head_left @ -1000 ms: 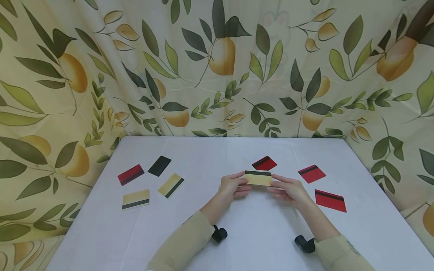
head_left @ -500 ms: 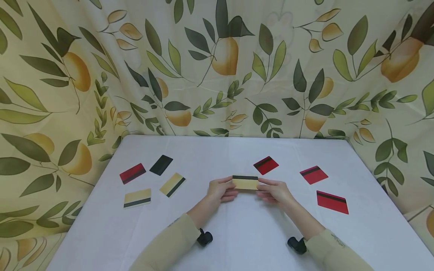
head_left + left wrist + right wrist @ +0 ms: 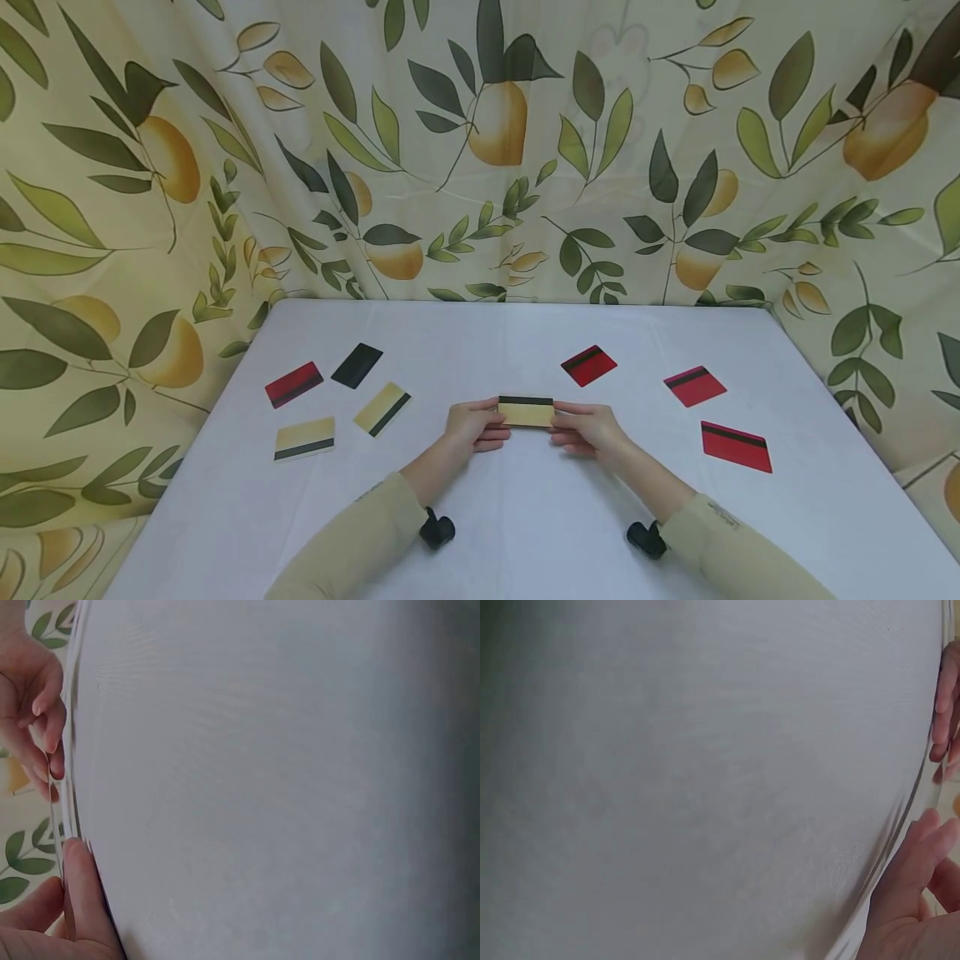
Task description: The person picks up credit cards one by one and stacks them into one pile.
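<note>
A gold magnetic-stripe card, its dark stripe along the far edge, is held between both hands over the middle of the table. My left hand pinches its left end and my right hand pinches the right end. The left wrist view shows the card nearly edge-on, with the left thumb and fingers at its near end. In the right wrist view, the right hand appears at the lower right, the left hand beyond it.
On the white-covered table, a red card, a black card and two gold cards, one level and one slanted, lie left. Red cards lie right. A patterned curtain hangs behind.
Both hands have carried the gold card leftward and a little nearer to the body, still gripping its two ends. The cards on the table have stayed in place.
</note>
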### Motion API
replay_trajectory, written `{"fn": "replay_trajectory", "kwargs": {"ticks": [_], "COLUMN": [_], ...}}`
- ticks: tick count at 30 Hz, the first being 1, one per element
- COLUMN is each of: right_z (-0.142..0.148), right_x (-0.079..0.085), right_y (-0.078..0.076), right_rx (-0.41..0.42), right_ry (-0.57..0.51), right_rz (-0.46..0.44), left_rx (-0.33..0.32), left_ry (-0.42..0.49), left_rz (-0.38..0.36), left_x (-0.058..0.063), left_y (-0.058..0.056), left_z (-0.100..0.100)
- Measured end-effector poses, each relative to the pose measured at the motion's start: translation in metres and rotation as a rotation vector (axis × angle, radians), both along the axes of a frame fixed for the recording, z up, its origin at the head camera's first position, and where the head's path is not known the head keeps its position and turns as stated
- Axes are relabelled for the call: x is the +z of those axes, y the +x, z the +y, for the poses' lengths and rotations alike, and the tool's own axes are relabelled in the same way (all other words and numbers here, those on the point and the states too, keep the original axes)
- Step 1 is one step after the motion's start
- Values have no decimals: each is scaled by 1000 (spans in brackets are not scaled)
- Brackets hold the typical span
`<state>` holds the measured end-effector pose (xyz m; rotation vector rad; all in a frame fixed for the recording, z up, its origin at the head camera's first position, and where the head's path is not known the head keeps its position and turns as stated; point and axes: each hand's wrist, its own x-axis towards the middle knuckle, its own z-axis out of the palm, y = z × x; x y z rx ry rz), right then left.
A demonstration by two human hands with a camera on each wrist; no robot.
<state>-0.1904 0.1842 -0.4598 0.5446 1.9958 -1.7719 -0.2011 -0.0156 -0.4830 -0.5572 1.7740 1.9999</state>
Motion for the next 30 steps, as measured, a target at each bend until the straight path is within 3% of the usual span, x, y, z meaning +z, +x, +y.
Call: {"fn": "replay_trajectory", "kwargs": {"ticks": [16,30], "right_z": [-12,-15], "right_x": [-6,-2], "right_y": [-7,-8], "right_rx": [1,23], "right_ry": [31,33], "right_rz": [-41,14], "left_rx": [-14,-58], "left_ry": [14,-38], "left_rz": [-33,29], "left_x": [0,3], "left_y": [-5,-6], "left_z": [-11,-13]}}
